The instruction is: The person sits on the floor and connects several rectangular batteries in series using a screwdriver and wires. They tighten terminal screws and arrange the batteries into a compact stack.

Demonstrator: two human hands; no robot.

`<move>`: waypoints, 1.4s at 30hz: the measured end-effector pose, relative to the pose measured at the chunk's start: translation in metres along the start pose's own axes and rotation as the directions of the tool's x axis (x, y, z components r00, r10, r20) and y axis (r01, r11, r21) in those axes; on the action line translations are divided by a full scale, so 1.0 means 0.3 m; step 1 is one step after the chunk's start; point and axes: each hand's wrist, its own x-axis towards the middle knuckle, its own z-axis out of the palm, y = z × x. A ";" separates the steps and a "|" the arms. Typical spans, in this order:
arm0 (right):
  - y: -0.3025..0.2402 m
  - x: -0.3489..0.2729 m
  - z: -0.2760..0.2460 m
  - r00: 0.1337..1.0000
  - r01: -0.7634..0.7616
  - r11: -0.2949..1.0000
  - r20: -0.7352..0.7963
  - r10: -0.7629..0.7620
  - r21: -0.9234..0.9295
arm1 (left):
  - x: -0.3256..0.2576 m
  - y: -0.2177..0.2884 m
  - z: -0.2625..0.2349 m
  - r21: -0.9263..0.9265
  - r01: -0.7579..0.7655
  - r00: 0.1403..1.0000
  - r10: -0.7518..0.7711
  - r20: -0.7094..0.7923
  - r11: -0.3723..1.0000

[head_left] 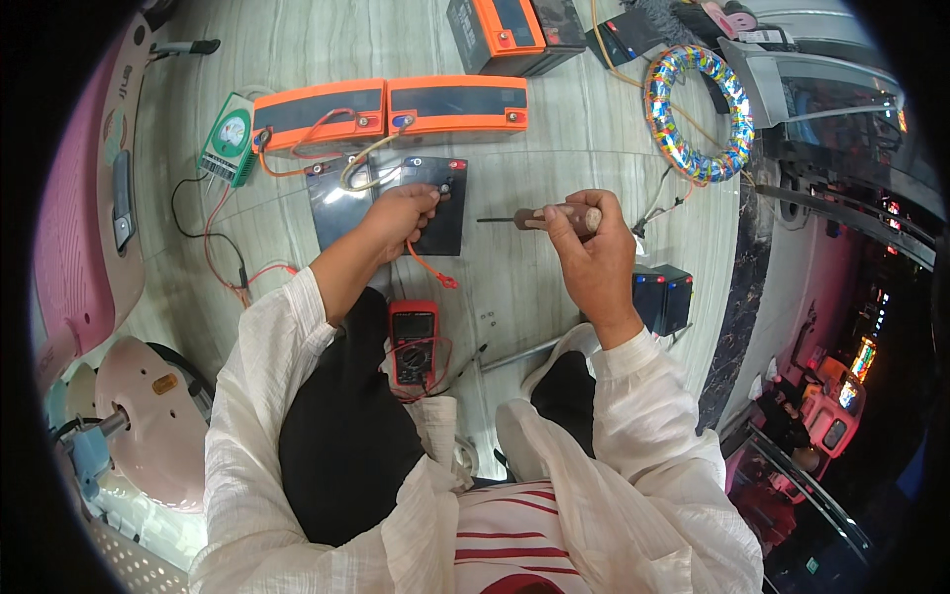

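My left hand point(404, 213) is closed over a black battery point(451, 223), its fingertips close to a small metal screw or terminal. A short red wire point(427, 264) with a ring lug at its end hangs from under my left fingers. In my right hand point(599, 247) is a screwdriver point(527, 220) with a brown handle, its shaft pointing left toward that battery and apart from it. Against its left side stands another black battery point(336, 203). A pale looped cable point(354, 178) reaches from an orange-topped battery point(455, 99) to the black ones.
A second orange-topped battery point(317, 107) stands in the same row. A green-cased meter point(230, 139) with leads lies left; a red multimeter point(413, 342) lies between my legs. Small black batteries point(661, 297) sit right. A wrapped ring point(700, 57) and more batteries point(510, 40) lie farther off.
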 end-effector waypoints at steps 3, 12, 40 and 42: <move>-0.020 -0.002 0.015 0.999 0.026 0.998 -0.038 -0.024 0.057 | -0.003 -0.003 -0.010 0.003 0.002 1.000 -0.002 -0.031 1.000; -0.037 0.114 -0.022 0.929 0.222 0.974 -0.315 -0.195 0.051 | -0.002 -0.004 -0.013 -0.003 0.023 0.998 -0.023 -0.053 1.000; -0.150 0.283 -0.061 0.934 0.278 0.940 -0.173 -0.312 -0.195 | -0.031 -0.005 -0.045 -0.003 0.021 0.999 -0.021 -0.033 1.000; -0.168 0.322 -0.094 0.917 0.381 0.897 -0.035 -0.398 -0.225 | -0.030 -0.009 -0.044 0.004 0.014 0.999 -0.014 -0.034 1.000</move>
